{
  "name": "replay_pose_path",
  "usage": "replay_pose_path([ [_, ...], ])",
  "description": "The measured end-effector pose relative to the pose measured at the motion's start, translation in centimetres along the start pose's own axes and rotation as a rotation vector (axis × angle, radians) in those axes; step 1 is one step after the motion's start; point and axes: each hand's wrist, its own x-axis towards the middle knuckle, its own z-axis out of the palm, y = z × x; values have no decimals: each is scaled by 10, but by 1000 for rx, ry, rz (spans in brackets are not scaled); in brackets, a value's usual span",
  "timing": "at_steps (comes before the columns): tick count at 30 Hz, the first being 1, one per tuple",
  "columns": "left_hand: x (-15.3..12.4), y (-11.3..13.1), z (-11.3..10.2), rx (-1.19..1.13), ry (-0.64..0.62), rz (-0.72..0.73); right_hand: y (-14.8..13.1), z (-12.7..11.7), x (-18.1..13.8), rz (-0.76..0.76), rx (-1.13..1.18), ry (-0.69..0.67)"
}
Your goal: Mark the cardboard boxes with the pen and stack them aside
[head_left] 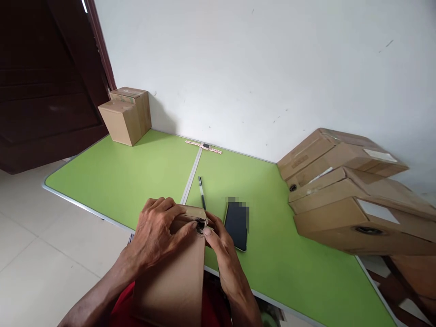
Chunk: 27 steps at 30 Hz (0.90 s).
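A brown cardboard box (pixel 170 277) rests against my lap at the near edge of the green table (pixel 136 172). My left hand (pixel 155 231) lies closed over the box's top end, its fingers curled around the edge. My right hand (pixel 221 245) pinches a small dark thing (pixel 200 225) at the top of the box; I cannot make out what it is. A black pen (pixel 202 193) lies just beyond the box, and a black phone (pixel 236 225) lies face up right beside my right hand.
Two small cardboard boxes (pixel 126 116) stand at the table's far left corner by a dark door. A pile of larger flat boxes (pixel 350 200) fills the right side. A wristwatch (pixel 204 146) lies at the far edge by the white wall.
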Motion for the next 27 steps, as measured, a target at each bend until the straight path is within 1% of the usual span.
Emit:
replay_pose_path([
  [5,-2,-2,-7,-6,-24,1,-4,9,6,-17,-75,29],
  [11,4,7,-5,-13,20,-132,-19,20,-1,-36,-171,63],
  [15,13,15,-10,-4,-48,-205,-19,21,-1,-57,-180,71],
  [18,15,19,-13,42,-74,-216,-22,21,0,-61,-198,65],
  [20,14,19,-12,82,-71,-209,-29,22,0,-75,-261,66],
  [23,11,18,-6,137,-50,-189,-40,23,0,-116,-422,75],
  [27,9,12,0,158,-29,-136,-47,21,2,-140,-625,14],
])
